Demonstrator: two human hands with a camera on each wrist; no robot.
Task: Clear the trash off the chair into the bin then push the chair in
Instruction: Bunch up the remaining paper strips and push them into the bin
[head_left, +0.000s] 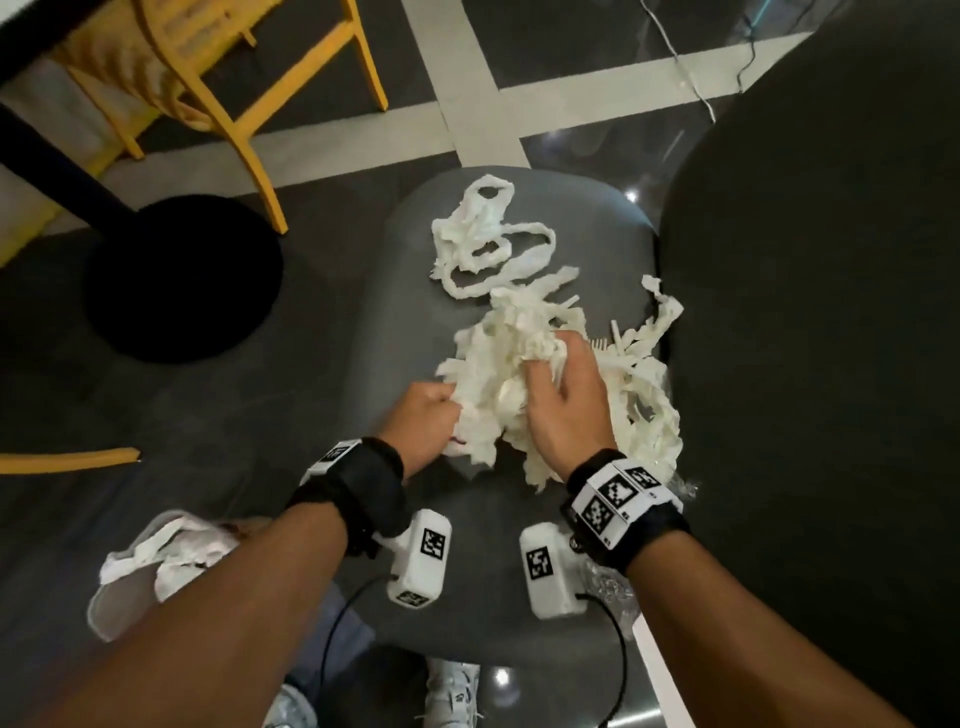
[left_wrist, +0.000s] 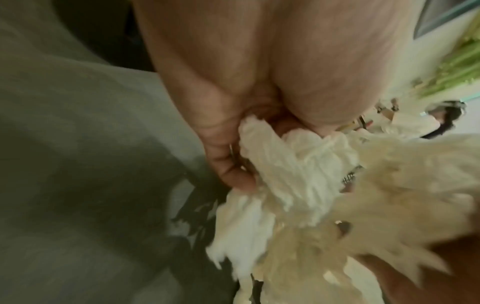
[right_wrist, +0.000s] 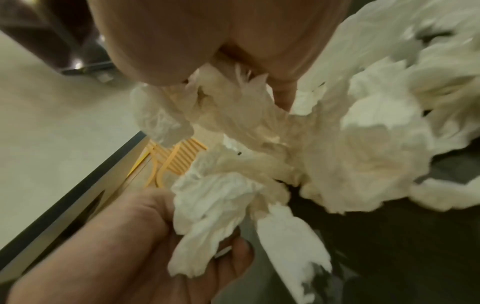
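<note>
Your left hand (head_left: 423, 423) grips the near-left edge of the tissue pile (head_left: 511, 384), fingers curled into it (the left wrist view shows the thumb (left_wrist: 228, 164) pressed against the paper). Your right hand (head_left: 563, 405) clutches a bunch from the middle of the same pile, fingers buried in it. Both work on the grey chair (head_left: 395, 291) seat. Just beyond your hands, loose strips (head_left: 483, 244) loop across the far half of the seat, and more trail to the right edge. A bin (head_left: 130, 587) with white paper in it stands low on your left. Farther off, a yellow chair (head_left: 218, 93) sits by a dark table base (head_left: 182, 275).
</note>
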